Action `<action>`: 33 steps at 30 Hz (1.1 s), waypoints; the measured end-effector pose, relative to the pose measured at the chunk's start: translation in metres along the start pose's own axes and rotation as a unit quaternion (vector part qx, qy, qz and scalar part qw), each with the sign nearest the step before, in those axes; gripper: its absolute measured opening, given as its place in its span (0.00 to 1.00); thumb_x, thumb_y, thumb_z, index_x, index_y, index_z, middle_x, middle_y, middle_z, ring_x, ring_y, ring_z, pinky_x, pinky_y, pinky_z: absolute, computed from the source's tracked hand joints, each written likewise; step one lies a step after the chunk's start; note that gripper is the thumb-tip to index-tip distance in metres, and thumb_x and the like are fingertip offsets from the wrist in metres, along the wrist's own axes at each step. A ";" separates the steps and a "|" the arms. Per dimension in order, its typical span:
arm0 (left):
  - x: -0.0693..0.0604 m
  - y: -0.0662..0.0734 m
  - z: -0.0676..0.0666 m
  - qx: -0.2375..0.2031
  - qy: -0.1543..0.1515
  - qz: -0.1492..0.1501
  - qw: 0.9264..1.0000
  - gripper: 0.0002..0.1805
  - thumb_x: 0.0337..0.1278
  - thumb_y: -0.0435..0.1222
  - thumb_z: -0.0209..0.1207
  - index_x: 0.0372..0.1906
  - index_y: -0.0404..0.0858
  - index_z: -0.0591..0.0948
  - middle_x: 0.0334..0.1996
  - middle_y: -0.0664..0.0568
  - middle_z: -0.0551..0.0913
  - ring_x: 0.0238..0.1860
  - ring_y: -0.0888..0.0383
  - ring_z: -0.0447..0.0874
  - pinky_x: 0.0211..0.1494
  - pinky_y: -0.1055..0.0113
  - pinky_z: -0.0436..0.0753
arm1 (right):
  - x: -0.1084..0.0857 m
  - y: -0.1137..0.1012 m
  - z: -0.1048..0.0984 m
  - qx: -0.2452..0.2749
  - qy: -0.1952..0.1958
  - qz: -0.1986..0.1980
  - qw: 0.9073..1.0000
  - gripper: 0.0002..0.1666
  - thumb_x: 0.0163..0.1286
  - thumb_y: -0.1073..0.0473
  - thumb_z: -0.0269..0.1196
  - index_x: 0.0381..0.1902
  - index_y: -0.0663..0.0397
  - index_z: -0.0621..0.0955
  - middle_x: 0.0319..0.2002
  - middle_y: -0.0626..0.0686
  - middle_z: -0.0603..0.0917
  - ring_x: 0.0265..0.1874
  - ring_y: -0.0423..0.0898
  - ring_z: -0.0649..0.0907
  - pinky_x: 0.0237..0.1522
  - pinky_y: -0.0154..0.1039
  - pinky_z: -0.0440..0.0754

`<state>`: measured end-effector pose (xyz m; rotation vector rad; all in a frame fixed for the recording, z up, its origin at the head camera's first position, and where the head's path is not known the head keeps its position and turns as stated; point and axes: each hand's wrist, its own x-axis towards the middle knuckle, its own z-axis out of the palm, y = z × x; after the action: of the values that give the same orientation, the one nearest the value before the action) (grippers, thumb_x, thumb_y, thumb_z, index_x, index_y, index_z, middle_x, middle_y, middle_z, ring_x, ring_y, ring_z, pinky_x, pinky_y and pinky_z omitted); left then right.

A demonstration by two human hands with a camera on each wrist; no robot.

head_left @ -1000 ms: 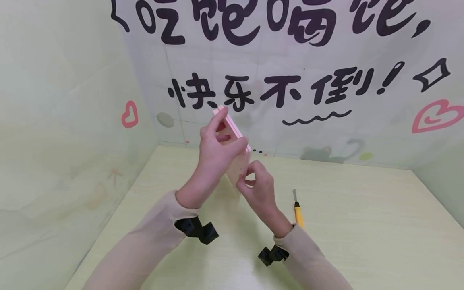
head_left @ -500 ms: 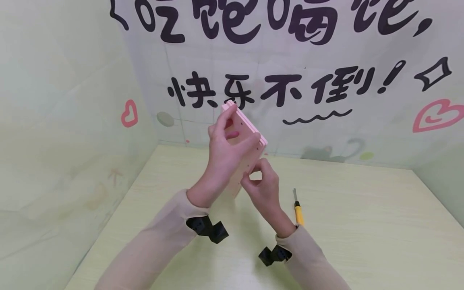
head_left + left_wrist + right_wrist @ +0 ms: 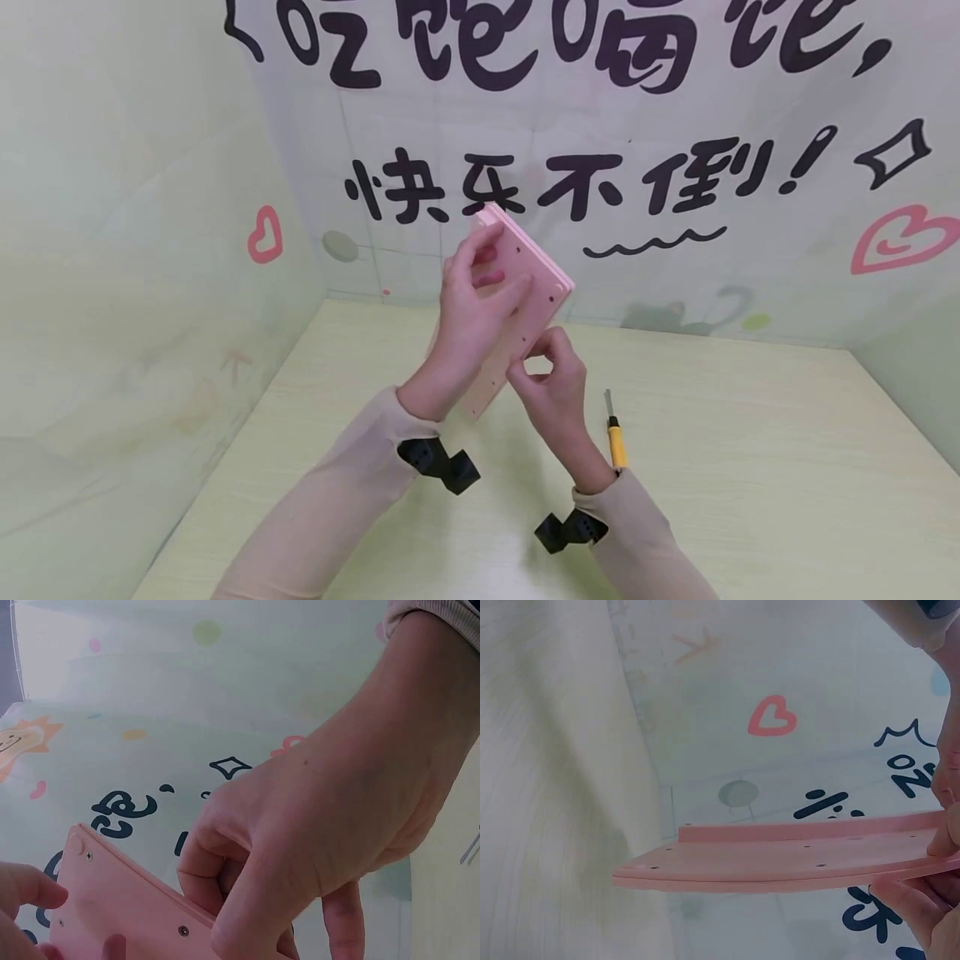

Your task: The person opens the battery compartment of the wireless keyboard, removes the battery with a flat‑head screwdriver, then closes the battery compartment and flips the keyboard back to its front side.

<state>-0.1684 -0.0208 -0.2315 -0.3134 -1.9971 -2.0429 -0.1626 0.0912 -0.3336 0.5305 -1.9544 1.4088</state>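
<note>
A flat pink plastic case (image 3: 536,275) with small screws along its edge is held in the air, tilted, its screwed face toward me. My left hand (image 3: 472,317) grips its upper end, thumb and fingers lying against that face. At the lower right edge my right hand (image 3: 555,383) pinches the case between thumb and forefinger. From the left wrist, the right hand (image 3: 292,817) bends over the edge of the case (image 3: 135,892), with screw heads showing. A raised strip runs along the case (image 3: 780,859) in the right wrist view. Its other face is hidden.
A screwdriver (image 3: 616,442) with a yellow handle lies on the pale table (image 3: 735,467), right of the right hand. Behind the table stands a wall sheet (image 3: 795,283) with large dark lettering. Another sheet (image 3: 142,250) closes off the left side.
Both hands have shifted slightly right with the case. It has turned from nearly edge-on to showing more of its screwed face. The screwdriver has stayed put.
</note>
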 end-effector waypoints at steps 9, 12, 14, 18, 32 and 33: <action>0.004 -0.017 -0.008 -0.044 -0.006 -0.069 0.997 0.23 0.56 0.31 0.58 0.59 0.43 0.71 0.50 0.48 0.70 0.48 0.53 0.74 0.39 0.61 0.81 | 0.001 0.002 -0.005 0.012 0.016 0.019 1.000 0.10 0.54 0.74 0.60 0.33 0.64 0.72 0.29 0.54 0.77 0.30 0.46 0.78 0.18 0.31 0.77; 0.004 -0.025 -0.012 -0.043 0.001 -0.089 0.995 0.21 0.57 0.32 0.59 0.56 0.42 0.72 0.49 0.48 0.71 0.47 0.53 0.75 0.39 0.60 0.81 | 0.003 -0.001 -0.006 0.019 0.019 0.029 0.999 0.10 0.53 0.76 0.60 0.33 0.65 0.71 0.28 0.56 0.77 0.30 0.48 0.78 0.18 0.29 0.77; 0.004 -0.031 -0.014 -0.042 0.006 -0.105 0.994 0.20 0.57 0.32 0.59 0.55 0.41 0.73 0.48 0.47 0.72 0.47 0.53 0.76 0.40 0.60 0.81 | 0.004 -0.009 -0.007 0.020 0.021 0.028 0.999 0.10 0.53 0.77 0.59 0.33 0.67 0.71 0.28 0.58 0.77 0.30 0.49 0.78 0.18 0.28 0.76; 0.003 -0.044 -0.019 -0.035 0.017 -0.129 0.991 0.18 0.57 0.32 0.58 0.53 0.39 0.74 0.47 0.47 0.72 0.46 0.53 0.76 0.40 0.60 0.80 | 0.008 -0.025 -0.009 0.021 0.026 0.021 0.999 0.09 0.53 0.79 0.57 0.32 0.71 0.70 0.28 0.61 0.76 0.29 0.49 0.77 0.18 0.27 0.75; -0.006 -0.091 -0.040 -0.007 0.053 -0.194 0.980 0.18 0.55 0.30 0.58 0.52 0.38 0.75 0.45 0.47 0.75 0.43 0.55 0.73 0.42 0.62 0.77 | 0.013 -0.027 -0.013 0.056 0.042 0.014 0.997 0.10 0.51 0.81 0.56 0.32 0.75 0.69 0.28 0.65 0.75 0.28 0.48 0.76 0.24 0.26 0.74; -0.007 -0.095 -0.041 -0.006 0.058 -0.197 0.979 0.18 0.55 0.29 0.58 0.52 0.37 0.75 0.45 0.47 0.75 0.43 0.55 0.73 0.41 0.62 0.76 | 0.013 -0.027 -0.013 0.060 0.043 0.015 0.997 0.09 0.51 0.80 0.56 0.32 0.75 0.69 0.28 0.65 0.75 0.28 0.48 0.76 0.25 0.26 0.75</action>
<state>-0.1924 -0.0600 -0.3243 0.2159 -2.1072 -2.2367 -0.1506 0.0955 -0.3036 0.4896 -1.8256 1.5487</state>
